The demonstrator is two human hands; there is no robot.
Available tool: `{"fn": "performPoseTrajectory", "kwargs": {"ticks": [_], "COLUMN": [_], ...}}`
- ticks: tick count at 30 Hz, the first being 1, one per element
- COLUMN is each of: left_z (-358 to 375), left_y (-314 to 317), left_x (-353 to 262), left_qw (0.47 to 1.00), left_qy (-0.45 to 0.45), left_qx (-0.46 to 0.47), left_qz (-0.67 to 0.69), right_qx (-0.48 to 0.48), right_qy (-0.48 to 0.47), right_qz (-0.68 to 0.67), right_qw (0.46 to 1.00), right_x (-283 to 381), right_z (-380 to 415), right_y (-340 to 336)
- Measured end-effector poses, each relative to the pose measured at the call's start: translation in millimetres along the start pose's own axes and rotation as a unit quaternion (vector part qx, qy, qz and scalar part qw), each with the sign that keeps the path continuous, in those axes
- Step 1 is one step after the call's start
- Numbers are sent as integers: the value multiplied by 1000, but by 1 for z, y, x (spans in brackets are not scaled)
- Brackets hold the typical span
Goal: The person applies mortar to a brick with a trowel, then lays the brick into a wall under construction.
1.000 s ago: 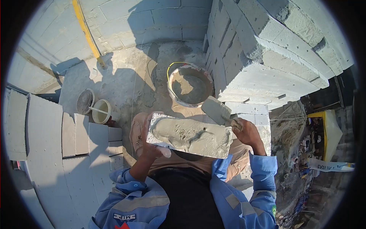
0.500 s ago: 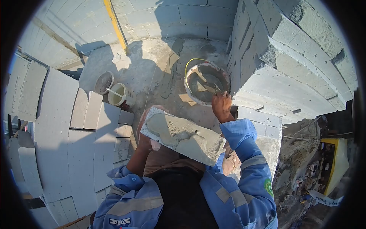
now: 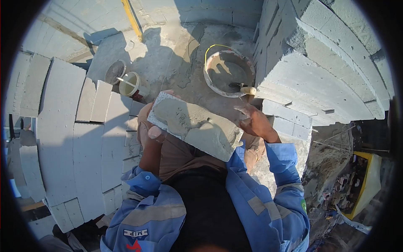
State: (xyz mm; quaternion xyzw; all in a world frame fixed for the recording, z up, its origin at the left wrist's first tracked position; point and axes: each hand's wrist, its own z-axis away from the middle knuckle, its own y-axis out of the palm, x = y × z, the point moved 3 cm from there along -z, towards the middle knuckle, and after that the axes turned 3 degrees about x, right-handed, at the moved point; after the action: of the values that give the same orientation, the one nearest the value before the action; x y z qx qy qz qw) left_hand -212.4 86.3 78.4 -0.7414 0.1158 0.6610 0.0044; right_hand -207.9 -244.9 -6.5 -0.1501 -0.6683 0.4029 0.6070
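A light block [image 3: 195,126] with grey mortar spread over its top lies tilted in front of my body. My left hand [image 3: 154,130] grips its left end, thumb on the near side. My right hand [image 3: 254,119] is beside the block's right end, fingers apart and nothing held. Beyond it stands a round bucket [image 3: 208,84] with a yellow handle and wet mortar inside. A trowel [image 3: 247,90] rests on the bucket's near right rim, its wooden handle pointing outward and its blade inside.
A small white bucket [image 3: 133,84] and a round container [image 3: 115,72] stand on the floor at the back left. Stacked blocks [image 3: 58,138] line the left, and a tall block wall [image 3: 319,80] rises at the right. A yellow-edged container [image 3: 369,185] lies far right.
My right hand has let go of the trowel and moved back towards the block. The trowel now rests on the bucket rim. The block has shifted slightly up and left in view.
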Motion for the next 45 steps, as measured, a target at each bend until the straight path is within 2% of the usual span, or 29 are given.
{"fn": "performPoseTrajectory", "kwargs": {"ticks": [2, 3, 4, 7, 8, 10, 12, 13, 14, 15, 17, 19, 21, 23, 25, 28, 29, 30, 31, 32, 34, 35, 37, 38, 40, 41, 43, 44, 45], "left_z": [-11, -16, -20, -39, -50, -65, -81, -89, -94, -96, -98, -100, -114, -113, -120, -153, -162, -174, -183, -186, -196, -200, -215, -222, -237, -240, -241, -243, -249], "left_y": [-13, -19, -19, -30, -37, -51, -63, -69, -72, -71, -63, -64, -69, -59, -46, -68, -72, -73, -68, -63, -62, -59, -57, -59, -56, -57, -55, -57, -65], "left_x": [13, 21, 22, 21, 20, 23, 23, 22, 19, 18, 8, 4, 2, 3, -14, 30, 38, 41, 39, 41, 44, 46, 59, 66, 82, 87, 86, 87, 103], "left_qw": [999, 996, 990, 983, 982, 981, 963, 955, 951, 945, 954, 961, 950, 950, 922, 903, 909, 913, 914, 929, 941, 924, 900, 885, 864, 852, 834, 836, 863], "left_qy": [29, 54, 74, 55, 48, 35, 34, 34, 40, 47, 31, 13, -15, -48, -101, -53, -86, -117, -100, -114, -129, -134, -142, -146, -148, -139, -108, -108, -117], "left_qx": [23, 47, 70, 64, 54, 45, 43, 44, 91, 135, 115, 91, 131, 73, 162, 194, 206, 219, 215, 191, 165, 206, 258, 290, 325, 347, 401, 400, 356], "left_qz": [11, 53, 99, 164, 174, 185, 265, 291, 292, 293, 277, 259, 282, 298, 338, 379, 352, 324, 329, 297, 267, 293, 322, 334, 355, 367, 363, 359, 338], "right_qx": [106, 137, 164, 91, 44, 25, 1, -51, -102, -101, -132, -100, -64, -59, -48, 3, 6, -11, -25, -19, 11, 14, 27, 27, 12, 18, 30, 25, 24], "right_qy": [-114, -161, -100, -96, -75, -58, -49, -53, -55, -52, -82, -65, -55, -70, -105, -192, -207, -266, -322, -332, -465, -463, -532, -521, -525, -521, -558, -560, -565], "right_qz": [12, -28, -12, -30, -16, -34, -48, -50, -54, -56, -92, -87, -81, -31, 4, 50, 63, 105, 143, 152, 206, 209, 350, 357, 496, 498, 594, 594, 603], "right_qw": [988, 977, 981, 991, 996, 997, 998, 996, 992, 992, 984, 989, 993, 995, 993, 980, 976, 958, 936, 931, 861, 861, 771, 775, 692, 693, 579, 577, 563], "right_x": [1, 16, 41, 34, 41, 65, 83, 92, 99, 103, 105, 102, 98, 89, 91, 95, 103, 113, 123, 133, 161, 168, 183, 188, 187, 186, 188, 192, 192], "right_z": [20, 26, 34, 32, 29, 31, 29, 33, 37, 39, 39, 40, 40, 39, 33, 23, 22, 21, 18, 10, 1, -7, -21, -30, -44, -52, -65, -70, -74], "right_y": [17, 10, -2, 33, 43, 52, 62, 69, 75, 84, 96, 104, 111, 110, 96, 69, 58, 45, 31, 20, 14, 17, 29, 38, 60, 61, 68, 73, 79]}}
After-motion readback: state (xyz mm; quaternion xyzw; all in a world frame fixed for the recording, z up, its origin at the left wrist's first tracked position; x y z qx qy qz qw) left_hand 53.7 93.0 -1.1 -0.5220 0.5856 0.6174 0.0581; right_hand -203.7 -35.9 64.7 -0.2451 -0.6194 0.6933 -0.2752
